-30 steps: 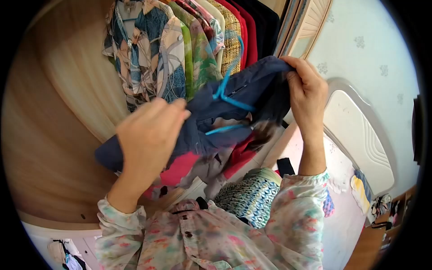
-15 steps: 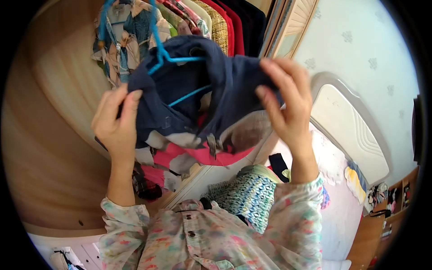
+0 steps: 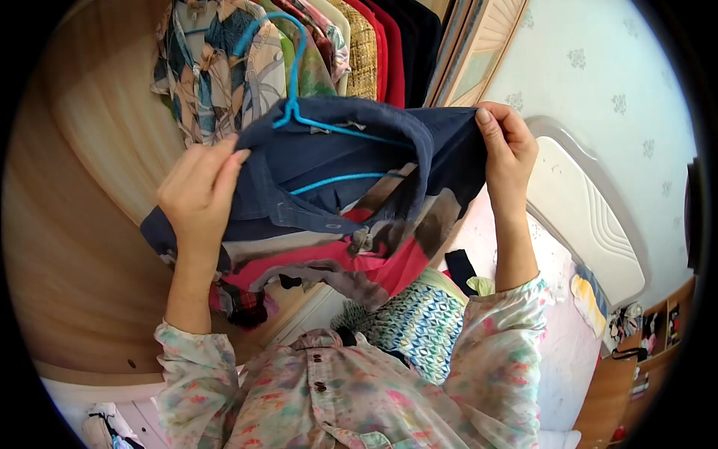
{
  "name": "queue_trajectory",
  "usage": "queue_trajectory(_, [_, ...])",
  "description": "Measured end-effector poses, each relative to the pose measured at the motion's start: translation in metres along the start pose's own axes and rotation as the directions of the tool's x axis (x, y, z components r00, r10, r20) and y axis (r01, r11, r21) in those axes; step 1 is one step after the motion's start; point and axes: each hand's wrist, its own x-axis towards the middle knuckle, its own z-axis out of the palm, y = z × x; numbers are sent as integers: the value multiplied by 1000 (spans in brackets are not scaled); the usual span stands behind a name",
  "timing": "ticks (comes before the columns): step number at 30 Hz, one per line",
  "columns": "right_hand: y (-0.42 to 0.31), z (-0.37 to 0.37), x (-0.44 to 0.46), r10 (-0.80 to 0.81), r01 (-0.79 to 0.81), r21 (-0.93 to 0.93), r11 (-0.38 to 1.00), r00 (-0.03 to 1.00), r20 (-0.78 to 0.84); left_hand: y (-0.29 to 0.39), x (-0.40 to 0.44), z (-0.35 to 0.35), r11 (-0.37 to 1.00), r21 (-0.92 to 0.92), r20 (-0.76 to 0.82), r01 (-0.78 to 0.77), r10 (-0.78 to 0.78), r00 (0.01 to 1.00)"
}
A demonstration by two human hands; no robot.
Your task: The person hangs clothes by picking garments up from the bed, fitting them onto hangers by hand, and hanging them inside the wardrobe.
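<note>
Currently, a navy collared shirt (image 3: 329, 258) with a pink, grey and black patterned lower part is held up at centre, in front of an open wood-grain wardrobe (image 3: 90, 172). Wardrobe contents: a hanging row including a blue-and-peach printed blouse (image 3: 217, 82), a nubbly yellow tweed jacket (image 3: 361, 45) and smooth red garments (image 3: 389, 52). Inside the shirt: a slim bright-blue hanger (image 3: 293, 112), its hook rising through the neck opening, its lower bar visible within.

Left hand (image 3: 196, 187): thumb and fingers pinch the navy cloth beside the collar. Right hand (image 3: 512, 153): thumb and fingers pinch the far shoulder edge, drawing it into a taut point. Collar stands in a wide loop; lower part hangs in soft folds.

Below the hem: a blue, green and white geometric-patterned cloth (image 3: 407, 322). Open space lies between right hand and the curved white headboard (image 3: 583, 217). Clearance from left hand to wardrobe panel: cannot tell.
</note>
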Motion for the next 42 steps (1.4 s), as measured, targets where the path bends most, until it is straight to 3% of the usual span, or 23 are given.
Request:
queue_trajectory(4, [-21, 7, -22, -300, 296, -330, 896, 953, 41, 5, -8, 10, 983, 179, 99, 36, -55, 994])
queue_trajectory(5, [-20, 9, -33, -340, 359, -310, 880, 933, 116, 4, -11, 11, 988, 135, 55, 69, -77, 996])
queue_trajectory(6, [-20, 10, -45, -336, 384, -146, 912, 902, 270, 0, -15, 13, 991, 89, 12, 98, -99, 995])
queue_trajectory(7, [-25, 7, -52, -300, 405, -108, 908, 808, 507, -3, -15, 14, 992, 39, -30, 121, -120, 992])
queue_trajectory(9, [-23, 5, -45, -520, 615, -135, 777, 747, 415, -11, -12, 9, 993, -44, -55, 110, -112, 992])
queue_trajectory(10, [-22, 2, -35, -536, 636, -272, 722, 763, 361, -13, -11, 6, 990, -85, -67, 109, -114, 991])
queue_trajectory(12, [-18, -3, -15, -542, 628, -449, 636, 777, 319, -15, -7, 6, 982, -143, -99, 125, -140, 985])
queue_trajectory(15, [-5, 6, -21, -343, 456, -256, 852, 857, 385, -19, 0, 6, 970, -216, -147, 109, -143, 979])
queue_trajectory(16, [-3, 8, -21, -332, 440, -268, 857, 869, 367, -19, 3, 5, 972, -218, -151, 88, -123, 981])
queue_trajectory(21, [-36, -4, -11, -509, 523, -177, 834, 852, 123, -15, 28, -14, 974, -215, -228, 73, -123, 966])
queue_trajectory(23, [-15, 2, -8, -542, 557, -95, 825, 827, 150, -21, 31, -13, 959, -253, -191, 130, -181, 965])
queue_trajectory(25, [7, 6, -21, -442, 517, -67, 853, 785, 435, -36, 19, -7, 966, -133, -90, 224, -236, 967])
queue_trajectory(26, [9, 7, -28, -433, 552, -85, 830, 731, 527, -47, 11, -3, 969, -130, -73, 212, -222, 972])
queue_trajectory(27, [5, 7, -35, -366, 479, -66, 876, 747, 555, -49, 5, -1, 966, -159, -50, 202, -212, 976])
queue_trajectory(32, [-34, 0, -13, -298, 345, -66, 936, 878, 374, -28, 15, 4, 899, -300, -167, 318, -378, 911])
queue_trajectory(35, [-35, -5, -23, -253, 346, -123, 930, 848, 466, -23, 17, -5, 963, -244, -182, 117, -164, 969])
queue_trajectory(36, [-29, -1, -28, -232, 313, -117, 943, 865, 446, -38, 8, -3, 950, -281, -114, 133, -170, 979])
queue_trajectory(37, [-25, 2, -35, -198, 280, -141, 950, 886, 419, -62, -9, 1, 944, -218, -44, 248, -263, 964])
queue_trajectory(39, [-24, 4, -46, -137, 228, -170, 959, 893, 430, -84, -38, 6, 933, -128, 0, 336, -339, 941])
queue_trajectory(40, [-27, 7, -47, -147, 232, -156, 960, 894, 424, -87, -43, 6, 959, -108, 0, 263, -264, 964])
queue_trajectory(42, [-38, 11, -45, -90, 165, -145, 976, 903, 420, -102, -42, 10, 849, -358, 30, 389, -406, 914])
